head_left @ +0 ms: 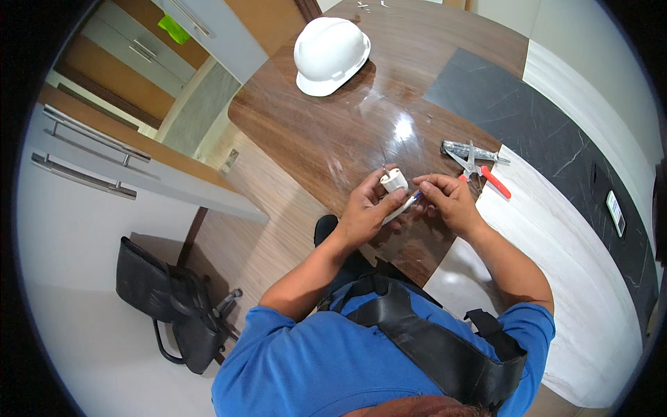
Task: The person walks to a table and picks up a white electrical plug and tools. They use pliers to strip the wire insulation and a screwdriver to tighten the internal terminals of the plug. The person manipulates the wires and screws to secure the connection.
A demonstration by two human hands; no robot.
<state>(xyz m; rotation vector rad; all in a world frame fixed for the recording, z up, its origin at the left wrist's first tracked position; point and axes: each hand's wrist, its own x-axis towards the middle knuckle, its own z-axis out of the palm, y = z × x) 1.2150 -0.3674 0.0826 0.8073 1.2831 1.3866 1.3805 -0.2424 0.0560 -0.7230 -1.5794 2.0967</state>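
Observation:
My left hand (364, 214) is closed round a white electrical plug (394, 182) and a white cable (396, 214), close to the table's near edge. The plug's round end faces up, between my thumb and fingers. From the cable's end comes a short blue wire (417, 195). My right hand (450, 201) pinches at this wire's tip, its thumb and forefinger pressed together. Whether other wires lie between the fingers is hidden. Just beyond my right hand lie red-handled pliers (494, 182), jaws apart, against a slim dark and silver tool (474, 151).
A white hard hat (328, 55) rests on the far left of the brown wooden table (389, 97). White and black slabs (556, 292) cover the right side, with a phone (615, 213) on the black part. A black chair (174, 299) stands at left, below cabinet handles.

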